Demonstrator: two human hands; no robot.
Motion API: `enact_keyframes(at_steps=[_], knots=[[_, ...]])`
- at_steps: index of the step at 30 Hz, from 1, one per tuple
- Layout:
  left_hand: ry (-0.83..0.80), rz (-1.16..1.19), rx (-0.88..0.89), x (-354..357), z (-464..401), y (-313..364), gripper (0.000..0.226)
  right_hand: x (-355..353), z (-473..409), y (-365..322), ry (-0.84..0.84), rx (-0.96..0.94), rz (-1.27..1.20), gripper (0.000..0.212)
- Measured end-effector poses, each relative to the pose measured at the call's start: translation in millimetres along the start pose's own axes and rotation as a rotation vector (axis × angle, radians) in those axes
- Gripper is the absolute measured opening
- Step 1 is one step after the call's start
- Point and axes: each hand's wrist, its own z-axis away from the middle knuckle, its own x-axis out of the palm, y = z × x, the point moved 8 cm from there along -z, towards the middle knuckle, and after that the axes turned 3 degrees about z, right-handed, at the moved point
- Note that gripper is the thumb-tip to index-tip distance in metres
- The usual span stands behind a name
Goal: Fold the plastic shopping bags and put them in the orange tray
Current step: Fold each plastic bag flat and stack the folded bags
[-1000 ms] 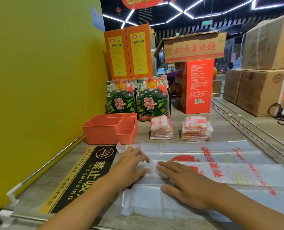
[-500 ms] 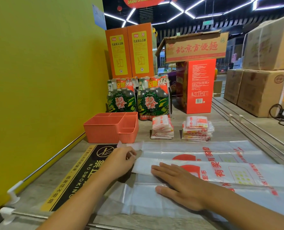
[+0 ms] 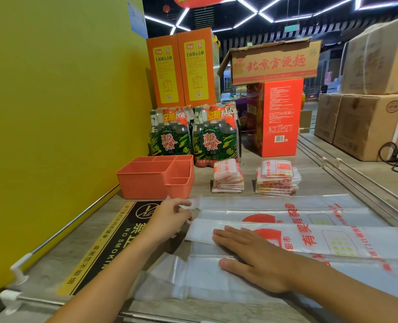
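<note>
I count one orange tray (image 3: 146, 183), two stacks of folded bags (image 3: 228, 177) (image 3: 277, 178), two packs of bottles (image 3: 170, 136) (image 3: 214, 138), two tall orange cartons (image 3: 164, 73) (image 3: 196, 68), and one no-smoking sign (image 3: 114, 243) on my bench.

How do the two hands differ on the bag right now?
The left hand has its fingers curled and pinches the far handle end of the plastic bag; the right hand lies flat, fingers straight, pressing the folded strip down. The left hand sits at the bag's left edge, near the orange tray; the right hand rests further in, on the bag's middle. Both touch the same bag.
</note>
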Motion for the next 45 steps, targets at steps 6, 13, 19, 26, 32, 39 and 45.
enact_keyframes(at_steps=[6,13,19,26,32,39,45], knots=[[-0.008,-0.029,-0.055,0,-1,-8,0.040,1,0,1,0.003,-0.002,0.002,0.067],[-0.049,0.199,-0.121,4,1,-4,0.040,1,1,0,-0.006,0.002,-0.004,0.067],[-0.029,0.369,-0.142,6,1,-1,0.035,1,2,0,0.000,-0.002,-0.009,0.067],[-0.045,0.452,-0.035,11,4,12,0.037,1,2,1,0.001,0.001,-0.026,0.067],[-0.261,0.456,-0.076,33,12,10,0.064,0,2,1,0.011,-0.004,-0.021,0.068],[-0.380,0.181,0.068,53,22,20,0.019,-3,4,0,0.025,-0.015,-0.034,0.068],[-0.334,0.188,0.082,58,28,22,0.020,-6,4,2,0.051,-0.016,-0.053,0.070]])
